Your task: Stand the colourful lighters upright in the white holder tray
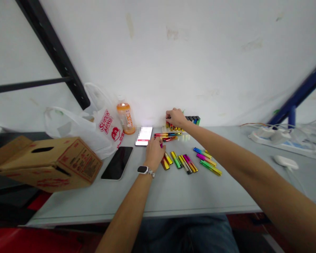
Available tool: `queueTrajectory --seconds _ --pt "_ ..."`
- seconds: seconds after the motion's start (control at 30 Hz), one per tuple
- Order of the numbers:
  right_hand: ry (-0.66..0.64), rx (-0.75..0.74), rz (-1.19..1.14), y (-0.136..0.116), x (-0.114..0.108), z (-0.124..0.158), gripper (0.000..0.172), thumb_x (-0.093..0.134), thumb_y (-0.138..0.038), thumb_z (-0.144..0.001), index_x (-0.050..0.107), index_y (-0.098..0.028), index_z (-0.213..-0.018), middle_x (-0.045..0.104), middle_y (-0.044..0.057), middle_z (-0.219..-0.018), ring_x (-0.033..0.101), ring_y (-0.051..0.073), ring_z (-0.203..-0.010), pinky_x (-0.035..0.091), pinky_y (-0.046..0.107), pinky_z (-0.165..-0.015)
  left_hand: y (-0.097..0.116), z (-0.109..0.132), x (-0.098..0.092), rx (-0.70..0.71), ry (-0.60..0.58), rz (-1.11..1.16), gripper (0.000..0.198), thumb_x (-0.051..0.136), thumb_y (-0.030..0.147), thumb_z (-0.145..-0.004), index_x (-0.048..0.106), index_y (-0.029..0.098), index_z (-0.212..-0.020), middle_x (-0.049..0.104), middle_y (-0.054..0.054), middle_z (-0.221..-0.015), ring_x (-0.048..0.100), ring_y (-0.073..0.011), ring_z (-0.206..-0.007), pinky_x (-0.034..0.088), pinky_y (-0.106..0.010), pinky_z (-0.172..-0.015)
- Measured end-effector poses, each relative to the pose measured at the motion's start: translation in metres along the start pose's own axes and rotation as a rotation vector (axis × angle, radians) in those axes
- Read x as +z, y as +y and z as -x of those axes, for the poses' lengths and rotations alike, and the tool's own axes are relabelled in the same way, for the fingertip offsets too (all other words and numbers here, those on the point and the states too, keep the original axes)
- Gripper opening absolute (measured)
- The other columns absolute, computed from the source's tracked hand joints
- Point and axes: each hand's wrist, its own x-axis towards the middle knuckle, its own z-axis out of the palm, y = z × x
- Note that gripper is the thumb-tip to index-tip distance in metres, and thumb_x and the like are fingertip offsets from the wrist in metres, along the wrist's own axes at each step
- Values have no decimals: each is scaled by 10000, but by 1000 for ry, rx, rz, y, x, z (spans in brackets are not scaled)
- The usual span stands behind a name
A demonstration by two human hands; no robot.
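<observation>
Several slim, shiny, multicoloured sticks (189,162) lie in a loose row on the grey table (173,196). My left hand (155,151), with a watch on the wrist, is curled over the left end of that row and closed on one stick. My right hand (176,117) reaches to the back of the table, fingers pinched at a small rack (183,125) of upright coloured sticks and dark pieces by the wall. Two more sticks (167,135) lie flat just in front of the rack.
A dark phone (117,162) and a lit phone (144,136) lie left of the sticks. An orange drink bottle (125,118), a white plastic bag (94,130) and a cardboard box (47,161) stand at the left. A power strip (276,138) and white mouse (284,161) sit at the right.
</observation>
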Motion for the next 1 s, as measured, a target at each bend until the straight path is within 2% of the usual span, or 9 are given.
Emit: queueTrajectory --seconds 0.23,0.33,0.4,0.53,0.67,0.83,0.93,1.0 --pt "-28 46 1 2 2 -1 138 620 -234 -860 741 -182 -897 708 92 -938 542 271 -1044 366 394 -935 -4 -1 3 -43 49 18 162 672 192 -822 615 160 -970 649 -96 -1008 604 -225 -973 471 -323 -854" --pt "19 59 34 1 3 4 200 599 -269 -889 772 -176 -925 647 145 -1071 489 302 -1114 374 416 -938 -8 -3 6 -13 95 36 130 669 164 -801 609 165 -915 668 -88 -956 613 -225 -931 471 -325 -817" --pt "57 66 49 1 4 9 247 585 -307 -906 782 -178 -982 586 168 -1146 459 317 -1143 372 433 -946 -11 -4 9 2 116 64 108 668 148 -782 604 171 -865 677 -82 -901 622 -219 -865 471 -321 -765" --pt "60 55 60 -3 5 20 325 563 -360 -921 752 -185 -1120 537 178 -1135 434 340 -1142 349 466 -966 -13 -5 13 17 138 95 94 674 136 -753 595 185 -763 657 -42 -731 610 -190 -713 454 -293 -666" --pt "167 74 -2 -13 6 41 407 557 -349 -922 647 -173 -1278 521 170 -1138 446 321 -1099 357 444 -949 -12 -7 15 30 99 101 53 678 157 -783 631 171 -761 676 -63 -727 635 -198 -719 471 -303 -683" --pt "200 101 -155 -26 6 91 290 545 -378 -937 701 -188 -1091 552 126 -1088 474 276 -1065 372 400 -942 -2 -11 11 136 98 253 58 675 176 -831 682 149 -882 723 -114 -916 665 -225 -840 510 -361 -793" --pt "186 72 -273 -30 4 117 343 509 -470 -960 714 -201 -1020 594 105 -1067 489 259 -1060 368 387 -943 8 -11 7 283 127 381 74 660 159 -841 688 168 -909 718 -80 -949 654 -190 -854 520 -328 -809" --pt "156 46 -402 -33 1 128 411 454 -511 -982 711 -194 -939 622 87 -965 523 231 -975 386 354 -889 16 -8 4 353 143 454 76 662 165 -841 682 176 -913 710 -55 -922 644 -168 -831 524 -304 -797"
